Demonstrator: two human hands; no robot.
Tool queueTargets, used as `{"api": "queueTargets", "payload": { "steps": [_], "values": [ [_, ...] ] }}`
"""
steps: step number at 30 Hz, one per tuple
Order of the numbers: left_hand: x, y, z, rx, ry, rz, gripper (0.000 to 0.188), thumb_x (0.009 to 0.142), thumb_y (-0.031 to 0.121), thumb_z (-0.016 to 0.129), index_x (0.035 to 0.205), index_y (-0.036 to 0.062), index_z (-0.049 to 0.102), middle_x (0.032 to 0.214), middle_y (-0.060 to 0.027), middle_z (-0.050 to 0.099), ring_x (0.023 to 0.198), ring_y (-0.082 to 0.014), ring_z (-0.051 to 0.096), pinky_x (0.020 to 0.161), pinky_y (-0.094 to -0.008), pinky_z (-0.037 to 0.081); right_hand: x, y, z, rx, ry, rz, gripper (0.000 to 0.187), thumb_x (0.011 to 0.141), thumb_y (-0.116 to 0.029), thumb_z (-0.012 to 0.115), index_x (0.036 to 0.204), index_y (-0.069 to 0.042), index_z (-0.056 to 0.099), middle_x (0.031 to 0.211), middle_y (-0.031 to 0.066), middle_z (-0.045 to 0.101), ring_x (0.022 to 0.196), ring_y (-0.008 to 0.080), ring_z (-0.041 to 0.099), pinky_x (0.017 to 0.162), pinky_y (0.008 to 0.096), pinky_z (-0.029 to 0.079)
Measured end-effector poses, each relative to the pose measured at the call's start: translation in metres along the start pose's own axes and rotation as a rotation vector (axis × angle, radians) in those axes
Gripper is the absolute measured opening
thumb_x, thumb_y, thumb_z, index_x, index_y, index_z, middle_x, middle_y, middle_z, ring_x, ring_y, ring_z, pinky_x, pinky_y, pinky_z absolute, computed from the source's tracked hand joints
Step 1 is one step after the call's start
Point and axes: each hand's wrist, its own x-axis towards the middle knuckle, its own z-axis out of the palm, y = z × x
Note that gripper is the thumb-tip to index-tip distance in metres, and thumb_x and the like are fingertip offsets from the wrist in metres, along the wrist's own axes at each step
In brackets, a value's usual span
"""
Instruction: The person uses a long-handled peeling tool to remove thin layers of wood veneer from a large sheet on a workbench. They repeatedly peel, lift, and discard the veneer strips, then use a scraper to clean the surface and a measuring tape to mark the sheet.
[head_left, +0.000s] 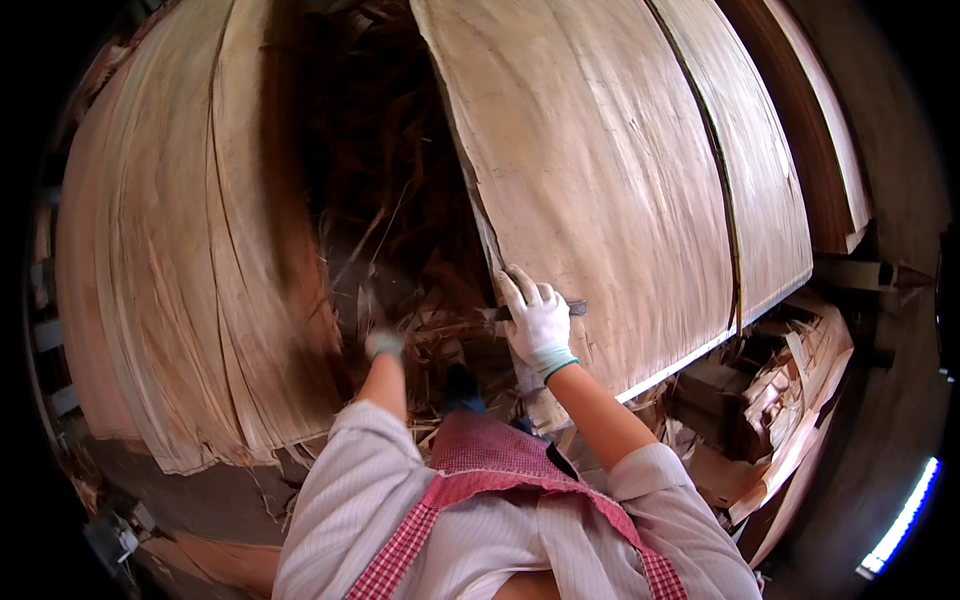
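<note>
My right hand (536,318), in a white glove with a green cuff, rests at the near left edge of a stack of pale wood veneer sheets (610,190). A short, dark, bar-shaped tool (577,307) crosses beneath its curled fingers and sticks out on both sides; its exact kind is unclear. Two fingers reach along the veneer edge. My left hand (382,343), also gloved, hangs over the dark gap between two stacks. Motion smears its fingers, so whether it holds anything is hidden. Nearest to it is the left veneer stack (170,260).
Torn veneer strips (440,290) litter the floor of the gap, around my shoe (455,355). Another veneer stack (800,110) stands at the far right. Broken veneer pieces (790,400) are heaped near right. A bright light strip (900,515) shows at lower right.
</note>
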Motion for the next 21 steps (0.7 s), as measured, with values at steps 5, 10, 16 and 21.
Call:
{"api": "queueTargets", "payload": {
  "steps": [5, 10, 16, 21],
  "values": [
    [-0.048, -0.15, -0.055, -0.036, -0.07, -0.311, 0.041, 0.091, 0.034, 0.052, 0.118, 0.0031, 0.059, 0.114, -0.0204, 0.062, 0.107, -0.0353, 0.059, 0.089, -0.0423, 0.047, -0.002, 0.001, 0.004, 0.036, 0.049, -0.005, 0.064, 0.07, -0.016, 0.069, 0.131, -0.014, 0.048, 0.13, 0.0052, 0.05, 0.1, 0.027, 0.055, 0.085, 0.0403, 0.047],
    [-0.032, -0.14, -0.15, -0.537, 0.315, 0.035, 0.038, 0.093, 0.027, 0.051, 0.114, -0.0041, 0.058, 0.117, -0.0232, 0.06, 0.111, -0.0352, 0.056, 0.096, -0.0409, 0.043, 0.007, 0.003, -0.035, 0.291, 0.144, -0.038, 0.044, 0.076, -0.017, 0.066, 0.119, -0.013, 0.054, 0.118, 0.0086, 0.057, 0.1, 0.0298, 0.058, 0.08, 0.0414, 0.051],
    [-0.214, 0.09, -0.185, -0.22, 0.69, 0.956, 0.037, 0.099, 0.022, 0.044, 0.121, -0.006, 0.054, 0.127, -0.0215, 0.054, 0.117, -0.0334, 0.053, 0.1, -0.041, 0.041, -0.065, 0.046, -0.148, 0.372, 0.553, 0.208, 0.038, 0.074, -0.006, 0.064, 0.111, -0.012, 0.057, 0.102, 0.012, 0.06, 0.09, 0.0327, 0.06, 0.073, 0.0407, 0.051],
    [-0.355, 0.182, -0.08, -0.191, 0.334, 1.425, 0.047, 0.096, 0.018, 0.046, 0.139, -0.0003, 0.037, 0.142, -0.0198, 0.04, 0.133, -0.0357, 0.036, 0.113, -0.0461, 0.026, -0.168, 0.062, -0.148, 0.585, 0.663, 0.44, 0.024, 0.086, -0.008, 0.059, 0.109, -0.007, 0.057, 0.093, 0.0158, 0.058, 0.085, 0.0336, 0.06, 0.072, 0.0387, 0.049]
  ]
}}
